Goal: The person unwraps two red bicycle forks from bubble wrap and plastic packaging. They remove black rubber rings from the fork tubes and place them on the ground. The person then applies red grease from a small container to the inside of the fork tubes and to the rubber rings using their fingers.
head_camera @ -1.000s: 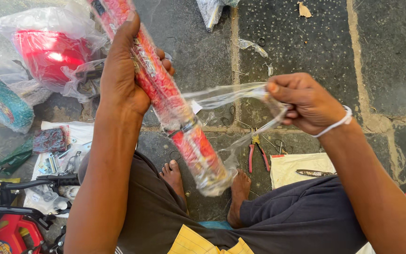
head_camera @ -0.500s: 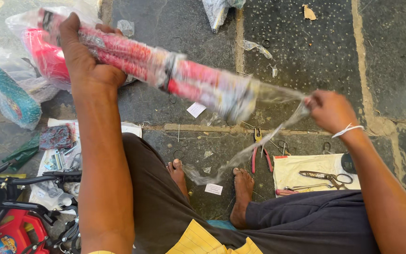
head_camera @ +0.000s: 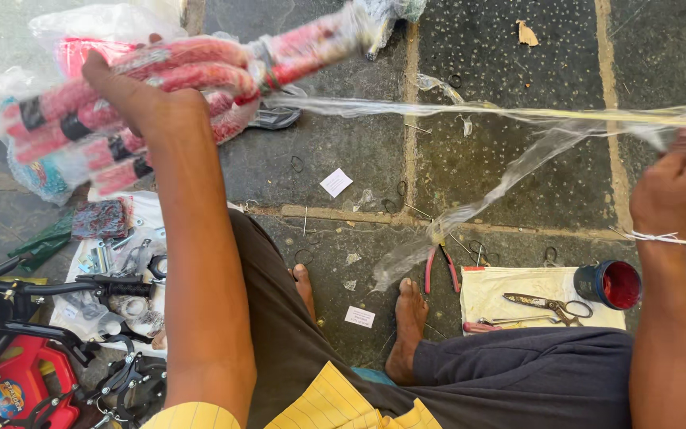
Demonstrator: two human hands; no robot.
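Since half a second ago the left hand [head_camera: 140, 99] has swung the bundle of red-patterned tubes wrapped in clear film [head_camera: 160, 87] further up and left, while the right hand [head_camera: 680, 187] has pulled away to the right edge, so the clear plastic wrapping strip [head_camera: 518, 115] now stretches long and taut between them: the unwrapping looks well along. Left grip is closed around the bundle; right grip pinches the strip. On the stone floor, a small dark round pot [head_camera: 609, 284] holds red paint or paste, beside scissors [head_camera: 545, 303] on a cream cloth [head_camera: 498, 290].
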